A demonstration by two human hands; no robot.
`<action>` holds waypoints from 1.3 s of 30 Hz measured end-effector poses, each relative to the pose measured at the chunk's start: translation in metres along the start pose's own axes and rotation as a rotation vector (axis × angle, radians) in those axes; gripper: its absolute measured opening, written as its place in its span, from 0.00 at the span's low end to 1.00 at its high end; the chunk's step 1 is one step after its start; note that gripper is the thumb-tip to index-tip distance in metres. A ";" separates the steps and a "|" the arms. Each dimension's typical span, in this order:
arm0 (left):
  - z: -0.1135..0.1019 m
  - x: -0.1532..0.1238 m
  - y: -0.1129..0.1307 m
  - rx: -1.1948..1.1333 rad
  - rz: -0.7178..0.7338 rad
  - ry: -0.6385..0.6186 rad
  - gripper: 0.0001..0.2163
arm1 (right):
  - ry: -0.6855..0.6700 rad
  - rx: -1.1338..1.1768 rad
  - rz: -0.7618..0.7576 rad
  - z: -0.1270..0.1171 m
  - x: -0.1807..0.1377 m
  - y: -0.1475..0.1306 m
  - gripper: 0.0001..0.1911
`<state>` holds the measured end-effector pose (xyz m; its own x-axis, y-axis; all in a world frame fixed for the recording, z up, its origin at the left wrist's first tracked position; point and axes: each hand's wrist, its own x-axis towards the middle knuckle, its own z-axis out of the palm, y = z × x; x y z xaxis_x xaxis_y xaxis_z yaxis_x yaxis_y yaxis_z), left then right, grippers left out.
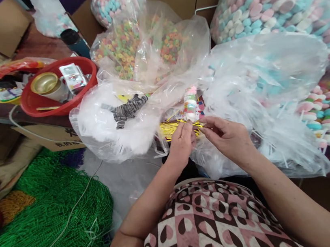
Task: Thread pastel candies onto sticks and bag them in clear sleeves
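In front of my body, my left hand is closed around the lower end of a wrapped marshmallow skewer, which points away from me. Its pastel pieces stack inside a clear wrapper. Thumb and fingers of my right hand pinch a thin gold twist tie at the base of that wrapper. A pile of gold twist ties lies just beneath and left of the fingers. Clear plastic bags bunch up close to the right hand. Part of the stick is hidden by my fingers.
A red basin holds a metal-topped tin and packets. Bags of candy rings and marshmallows stand behind. Finished marshmallow skewers lie at right. A striped grey cloth rests on white bags; green cord fills the lower left.
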<state>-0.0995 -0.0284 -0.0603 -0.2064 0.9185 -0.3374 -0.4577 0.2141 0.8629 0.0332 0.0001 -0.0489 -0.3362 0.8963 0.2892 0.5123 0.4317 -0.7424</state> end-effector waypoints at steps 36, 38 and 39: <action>-0.011 -0.004 -0.001 -0.250 -0.306 -0.473 0.14 | -0.014 0.733 0.461 0.011 -0.008 0.005 0.13; -0.013 -0.004 -0.001 -0.252 -0.362 -0.524 0.13 | -0.029 0.757 0.470 0.010 -0.007 0.009 0.15; -0.014 -0.005 0.000 -0.259 -0.393 -0.549 0.13 | -0.036 0.780 0.470 0.008 -0.007 0.011 0.15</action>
<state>-0.1104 -0.0375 -0.0637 0.4485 0.8391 -0.3077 -0.6132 0.5394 0.5771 0.0345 -0.0027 -0.0640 -0.2591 0.9531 -0.1563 -0.0725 -0.1805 -0.9809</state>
